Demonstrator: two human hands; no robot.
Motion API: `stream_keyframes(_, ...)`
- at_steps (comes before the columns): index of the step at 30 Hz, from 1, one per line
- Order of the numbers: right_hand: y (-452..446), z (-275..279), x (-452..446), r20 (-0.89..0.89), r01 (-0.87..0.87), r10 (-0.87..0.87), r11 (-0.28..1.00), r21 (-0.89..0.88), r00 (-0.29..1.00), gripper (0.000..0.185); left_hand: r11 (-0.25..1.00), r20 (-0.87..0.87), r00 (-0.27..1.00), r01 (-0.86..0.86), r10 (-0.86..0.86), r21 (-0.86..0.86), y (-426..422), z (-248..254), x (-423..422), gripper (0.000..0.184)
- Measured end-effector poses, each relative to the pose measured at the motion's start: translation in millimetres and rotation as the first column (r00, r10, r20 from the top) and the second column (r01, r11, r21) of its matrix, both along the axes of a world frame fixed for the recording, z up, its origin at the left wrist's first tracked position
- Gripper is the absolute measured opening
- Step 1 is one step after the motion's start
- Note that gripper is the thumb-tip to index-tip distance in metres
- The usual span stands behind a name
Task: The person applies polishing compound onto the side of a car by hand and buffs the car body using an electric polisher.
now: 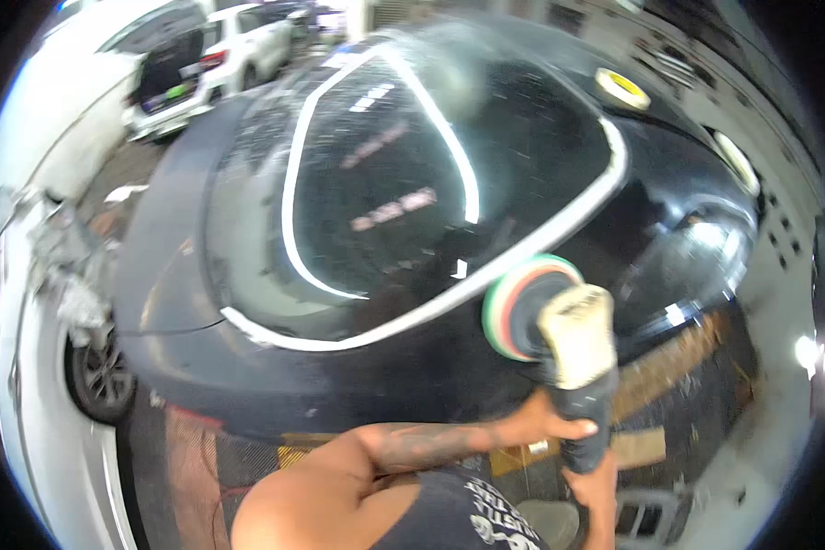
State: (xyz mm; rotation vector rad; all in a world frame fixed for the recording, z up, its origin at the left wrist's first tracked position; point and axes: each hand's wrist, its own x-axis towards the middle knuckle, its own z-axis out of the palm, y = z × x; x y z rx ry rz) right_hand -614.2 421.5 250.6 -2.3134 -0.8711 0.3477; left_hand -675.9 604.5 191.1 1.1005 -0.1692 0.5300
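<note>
A polishing machine with a cream-coloured head, a dark grip and a round green-and-orange-edged pad reaches over the side of a dark car. The pad is at the body panel just below the masking tape that edges the car's glass. Around the machine's dark grip my left hand is closed, near the head. Lower down, at the rear end of the grip, my right hand is also closed on it. Its fingers are partly hidden.
A roll of yellow tape lies on the dark car at the upper right. White cars stand at the upper left, and a silver car part with a wheel is at the left. Cardboard lies on the floor below.
</note>
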Motion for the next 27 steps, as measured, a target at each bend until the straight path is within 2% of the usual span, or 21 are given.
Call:
stream_keyframes(1,-4.1,-15.0,10.0,-0.003,-0.039,0.039,0.999,-0.014,0.999,0.033,0.998,-0.007,0.998,-0.06,0.06,-0.005,2.0,8.1,0.4,0.077)
stream_keyframes(2,-7.1,-18.7,10.0,-0.095,0.055,-0.068,0.99,-0.128,0.993,0.06,0.998,-0.02,0.998,-0.057,0.057,0.005,4.5,10.1,1.9,0.086)
stream_keyframes(3,-7.2,-28.9,5.7,-0.101,0.027,-0.04,0.991,-0.128,0.994,0.06,0.998,-0.012,1.0,-0.027,0.026,-0.058,3.6,9.0,2.3,0.088)
stream_keyframes(5,-5.3,-41.4,-6.8,0.019,0.139,-0.145,0.974,0.178,0.989,0.03,0.997,-0.033,0.999,0.003,-0.006,-0.075,4.3,3.4,-3.6,0.096)
stream_keyframes(6,-0.1,-36.6,-10.9,-0.042,0.069,-0.063,0.982,0.173,0.997,0.027,0.997,-0.035,0.999,-0.009,0.007,-0.074,3.8,1.2,-7.6,0.096)
stream_keyframes(8,2.3,-43.7,-14.6,-0.073,0.023,-0.012,0.988,0.15,0.997,0.027,0.994,0.031,0.996,-0.076,0.079,-0.08,1.1,-5.2,-20.8,0.083)
stream_keyframes(9,-0.2,-47.9,-16.4,-0.149,0.028,-0.015,0.996,0.082,0.989,0.039,0.993,0.024,0.996,-0.086,0.088,-0.083,-0.5,-11.5,-29.5,0.083)
stream_keyframes(11,-4.9,-56.4,-19.9,-0.287,0.017,-0.036,0.998,-0.068,0.957,0.064,0.997,-0.161,0.984,-0.076,0.071,-0.03,-2.4,-30.2,-47.0,0.097)
stream_keyframes(12,-6.0,-63.8,-25.1,-0.261,-0.04,0.021,0.997,-0.07,0.965,0.06,0.997,-0.168,0.983,-0.077,0.073,-0.014,-4.1,-36.6,-56.9,0.096)
stream_keyframes(14,-2.6,-78.0,-33.4,-0.163,-0.175,0.166,0.984,-0.045,0.973,0.039,0.994,-0.213,0.974,-0.093,0.08,-0.055,-9.0,-45.1,-80.3,0.095)
stream_keyframes(15,-3.1,-85.4,-35.6,-0.17,-0.184,0.172,0.981,-0.054,0.97,0.039,0.995,-0.252,0.965,-0.091,0.075,-0.049,-10.9,-48.1,-89.7,0.095)
stream_keyframes(17,-1.9,-94.7,-43.1,-0.133,-0.203,0.201,0.979,0.003,0.97,0.026,0.987,-0.243,0.964,-0.131,0.106,-0.091,-14.0,-47.9,-98.0,0.094)
stream_keyframes(19,-0.3,-99.4,-45.4,-0.124,-0.179,0.18,0.984,0.018,0.976,0.027,0.981,-0.227,0.969,-0.131,0.096,-0.141,-14.7,-46.7,-101.9,0.093)
stream_keyframes(21,-4.0,-92.4,-43.7,-0.146,-0.131,0.121,0.989,-0.064,0.982,0.028,0.995,-0.297,0.951,-0.095,0.09,-0.001,-10.3,-44.8,-92.5,0.093)
stream_keyframes(23,1.0,-76.0,-39.1,-0.085,-0.146,0.146,0.989,0.016,0.986,0.029,0.994,-0.19,0.977,-0.09,0.099,0.058,-5.6,-45.9,-74.4,0.072)
stream_keyframes(24,-1.6,-81.8,-33.8,-0.114,-0.131,0.139,0.988,0.079,0.984,0.029,0.994,-0.168,0.981,-0.091,0.099,0.056,-4.1,-44.4,-69.4,0.07)
stream_keyframes(27,-2.2,-76.7,-28.9,-0.162,-0.117,0.13,0.989,0.088,0.978,0.026,0.984,-0.14,0.976,-0.153,0.165,0.092,-1.9,-36.9,-57.2,0.071)
